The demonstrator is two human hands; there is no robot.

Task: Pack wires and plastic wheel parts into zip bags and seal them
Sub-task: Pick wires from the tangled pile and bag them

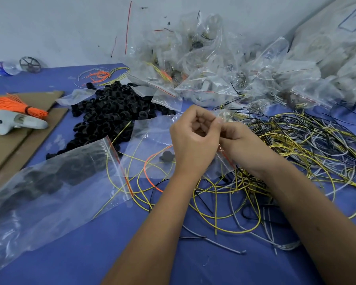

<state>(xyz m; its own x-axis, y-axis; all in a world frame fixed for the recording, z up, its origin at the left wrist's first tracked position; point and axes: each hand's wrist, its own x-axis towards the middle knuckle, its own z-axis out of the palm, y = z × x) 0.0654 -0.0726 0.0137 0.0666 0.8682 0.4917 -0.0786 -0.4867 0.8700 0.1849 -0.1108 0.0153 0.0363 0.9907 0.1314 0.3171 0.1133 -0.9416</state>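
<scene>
Fingers (201, 120) of both hands curled, pinching clear zip bag (224, 161).

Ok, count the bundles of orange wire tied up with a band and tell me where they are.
1. The tied orange bundle lies at the far left on the cardboard, just behind the white controller. Others could be hidden under the bag pile.
</scene>
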